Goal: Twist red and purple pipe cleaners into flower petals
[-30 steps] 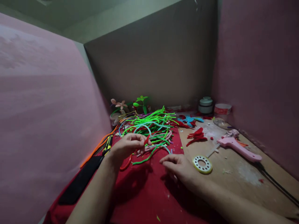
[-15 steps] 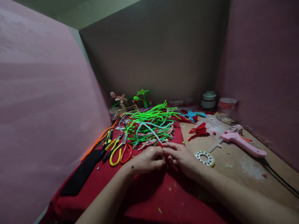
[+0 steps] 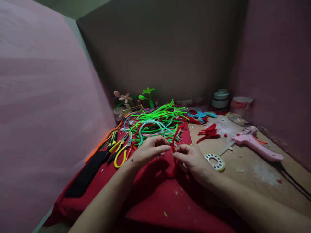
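Note:
My right hand (image 3: 190,158) pinches a red pipe cleaner (image 3: 174,139) between thumb and fingertips; one end rises above the fingers and the rest hangs below, blurred against the red cloth. Just to its left, my left hand (image 3: 155,149) has its thumb and curved fingers apart, with no object visible between them. Behind both hands lies a heap of green, pale blue, pink and red pipe cleaners (image 3: 157,118). Red-and-yellow scissors (image 3: 119,158) rest left of my left hand.
Pliers (image 3: 119,147) and a black strip (image 3: 82,178) lie at the left. On the board at right are a perforated disc (image 3: 221,163), a pink glue gun (image 3: 259,149) with its cord, and red fuzzy pieces (image 3: 209,132). Jars and fuzzy flowers stand behind.
My hands have moved apart slightly, and the left one has come away from the red pipe cleaner. More of its upper end now shows. The view has shifted a little.

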Available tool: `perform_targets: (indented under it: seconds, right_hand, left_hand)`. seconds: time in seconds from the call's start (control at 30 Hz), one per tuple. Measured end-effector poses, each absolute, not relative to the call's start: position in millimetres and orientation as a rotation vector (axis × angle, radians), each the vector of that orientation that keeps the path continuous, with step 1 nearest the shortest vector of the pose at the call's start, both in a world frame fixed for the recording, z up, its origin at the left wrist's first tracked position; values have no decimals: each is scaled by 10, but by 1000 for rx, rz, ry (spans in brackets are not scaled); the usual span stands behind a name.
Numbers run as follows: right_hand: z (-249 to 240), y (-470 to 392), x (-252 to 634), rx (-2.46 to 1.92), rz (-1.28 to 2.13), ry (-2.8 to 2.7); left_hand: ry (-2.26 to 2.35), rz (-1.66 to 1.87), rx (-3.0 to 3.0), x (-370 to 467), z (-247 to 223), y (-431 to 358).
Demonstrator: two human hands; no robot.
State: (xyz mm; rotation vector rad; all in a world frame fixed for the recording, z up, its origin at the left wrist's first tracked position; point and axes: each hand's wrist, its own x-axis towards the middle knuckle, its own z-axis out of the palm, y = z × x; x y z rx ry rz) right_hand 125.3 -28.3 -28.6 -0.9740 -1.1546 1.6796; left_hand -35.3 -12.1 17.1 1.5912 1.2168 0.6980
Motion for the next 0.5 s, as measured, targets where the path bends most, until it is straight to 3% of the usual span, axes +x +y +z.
perform_targets:
  seconds: [0.27,0.5]
  right_hand:
    - [-343,-279,1332,-803,1786,-1082]
    - [-284,-232,1392,-637,1735,-967]
  left_hand:
    - [1177,840,1377,-111,125,-190]
    - [937,618,1092,-152,137,-158]
